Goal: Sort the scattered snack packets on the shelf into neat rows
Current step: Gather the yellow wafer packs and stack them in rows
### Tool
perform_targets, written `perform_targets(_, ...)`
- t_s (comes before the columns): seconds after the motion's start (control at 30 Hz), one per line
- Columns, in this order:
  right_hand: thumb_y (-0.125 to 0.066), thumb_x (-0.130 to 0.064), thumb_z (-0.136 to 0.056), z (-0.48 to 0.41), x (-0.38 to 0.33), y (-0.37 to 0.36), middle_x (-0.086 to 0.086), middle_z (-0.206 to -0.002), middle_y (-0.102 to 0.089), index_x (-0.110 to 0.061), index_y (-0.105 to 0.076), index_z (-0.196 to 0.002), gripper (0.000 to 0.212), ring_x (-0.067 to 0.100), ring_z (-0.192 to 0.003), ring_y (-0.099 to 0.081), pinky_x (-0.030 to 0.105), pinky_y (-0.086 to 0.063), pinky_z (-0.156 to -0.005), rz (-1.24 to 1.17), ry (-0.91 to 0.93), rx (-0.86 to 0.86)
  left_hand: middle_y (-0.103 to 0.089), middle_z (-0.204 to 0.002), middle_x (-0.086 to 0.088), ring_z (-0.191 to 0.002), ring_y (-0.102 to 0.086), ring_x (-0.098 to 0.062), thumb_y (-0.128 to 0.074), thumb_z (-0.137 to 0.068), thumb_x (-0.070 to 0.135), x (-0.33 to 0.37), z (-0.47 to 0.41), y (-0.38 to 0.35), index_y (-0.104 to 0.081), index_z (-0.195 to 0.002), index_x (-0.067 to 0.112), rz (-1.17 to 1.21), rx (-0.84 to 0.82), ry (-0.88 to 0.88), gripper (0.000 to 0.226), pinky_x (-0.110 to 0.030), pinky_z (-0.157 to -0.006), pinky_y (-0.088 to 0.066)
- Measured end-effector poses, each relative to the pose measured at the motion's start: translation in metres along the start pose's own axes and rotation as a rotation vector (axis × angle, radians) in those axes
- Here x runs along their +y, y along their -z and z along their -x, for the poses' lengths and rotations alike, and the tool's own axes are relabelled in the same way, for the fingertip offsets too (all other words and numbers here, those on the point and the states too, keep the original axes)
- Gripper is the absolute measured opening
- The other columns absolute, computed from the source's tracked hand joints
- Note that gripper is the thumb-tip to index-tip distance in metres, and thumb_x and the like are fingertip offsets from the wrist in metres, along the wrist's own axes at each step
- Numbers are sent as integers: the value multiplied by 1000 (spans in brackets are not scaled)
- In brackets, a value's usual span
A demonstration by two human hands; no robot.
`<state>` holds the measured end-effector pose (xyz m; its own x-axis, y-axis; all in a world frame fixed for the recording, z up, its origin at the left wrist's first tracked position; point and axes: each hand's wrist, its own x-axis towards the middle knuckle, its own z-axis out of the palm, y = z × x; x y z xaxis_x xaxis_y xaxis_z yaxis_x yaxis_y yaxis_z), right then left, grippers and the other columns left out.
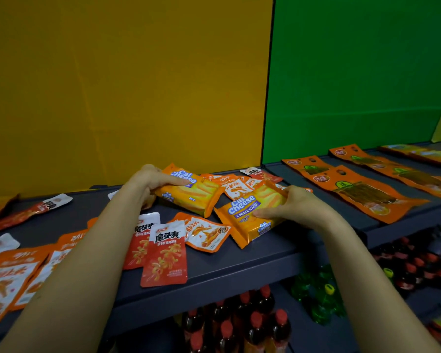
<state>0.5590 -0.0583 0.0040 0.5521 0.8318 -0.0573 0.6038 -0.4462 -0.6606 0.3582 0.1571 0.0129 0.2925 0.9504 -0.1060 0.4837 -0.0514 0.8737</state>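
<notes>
Left hand (150, 182) holds the far wafer pack (189, 193), right hand (293, 207) the near wafer pack (247, 220) (both askew), so best square their edges together on the shelf (239, 266).

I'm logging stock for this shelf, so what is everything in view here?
Cal Cheese packs: two, yellow-orange, mid-shelf: far pack, near pack.
Red packets: two at front centre, more at left and back.
Orange-white packets: several, scattered centre and left.
Long orange packets: several, in rows at right.
Shelf: one, dark grey.
Bottles: many, red-capped and green, below the shelf.
Back panels: yellow panel at left, green panel at right.
Left hand: holds far pack.
Right hand: holds near pack.
</notes>
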Motion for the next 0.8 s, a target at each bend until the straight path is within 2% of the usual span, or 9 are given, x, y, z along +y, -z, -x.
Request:
perform_targets(0.17, -76, -48, -68, -5, 7, 2, 8, -99, -63, -9, -53, -114, 65, 21, -82, -58, 31, -46, -66, -191, -42, 21, -66, -48, -6, -39, -61, -16, -80, -67, 16, -4, 12, 17, -56, -87, 3, 238, -60, 61, 33, -27, -54, -47)
perform_targets(0.23, -73, -46, -73, -2, 11, 5, 10, -82, -61, -9, -56, -100, 49, 18, -65, -54, 28, -42, -54, -227, -37, 57, -65, -46, -5, -33, -59, -13, -76, -71, 17, -5, 22, 22, -54, -84, 6, 281, -38, 58, 28, -26, -44, -49)
perform_targets(0.37, -71, -37, -78, 6, 18, 11, 10, -62, -54, -12, -50, -74, 33, 10, -35, -48, 21, -34, -36, -334, 16, 176, -63, -64, -11, -30, -57, -12, -72, -78, 17, -1, 43, 31, -45, -107, 8, 374, 53, 3, 40, -28, -32, -49)
perform_targets(0.4, -70, -38, -79, 8, 20, 12, 11, -65, -57, -10, -52, -77, 33, 12, -39, -52, 23, -37, -37, -340, 32, 218, -63, -63, -11, -30, -57, -12, -70, -80, 18, 3, 49, 32, -43, -107, 9, 399, 66, -19, 39, -29, -35, -50)
perform_targets(0.47, -69, -42, -77, 12, 24, 15, 14, -85, -66, -8, -61, -92, 38, 26, -74, -64, 36, -52, -62, -327, 42, 351, -61, -68, -10, -35, -60, -14, -69, -81, 21, 12, 63, 34, -43, -107, 10, 433, 78, -54, 38, -32, -47, -54)
perform_targets(0.57, -71, -45, -74, 27, 36, 23, 13, -101, -69, -12, -64, -97, 41, 32, -97, -63, 48, -51, -88, -424, 43, 496, -65, -58, -5, -40, -62, -13, -66, -83, 22, 24, 82, 31, -47, -96, 7, 499, 66, -120, 27, -26, -43, -54)
perform_targets(0.63, -73, -39, -75, 43, 46, 30, 11, -98, -69, -16, -64, -86, 27, 29, -93, -65, 47, -55, -84, -585, 53, 520, -66, -49, 0, -40, -62, -11, -64, -85, 21, 29, 94, 21, -52, -91, 8, 539, 19, -165, 19, -23, -40, -52)
perform_targets(0.7, -71, -26, -79, 62, 61, 38, 8, -97, -67, -18, -60, -80, 14, 22, -88, -64, 31, -59, -69, -741, 67, 544, -66, -48, 1, -37, -61, -7, -64, -85, 21, 34, 109, 7, -54, -83, 10, 569, -38, -198, 14, -19, -36, -50)
perform_targets(0.8, -70, -24, -80, 95, 89, 55, 6, -98, -66, -17, -59, -90, 17, 19, -86, -64, 27, -57, -62, -802, 44, 615, -67, -48, 3, -40, -63, -6, -64, -84, 20, 48, 130, -25, -54, -80, 13, 559, -127, -243, 13, -21, -38, -52)
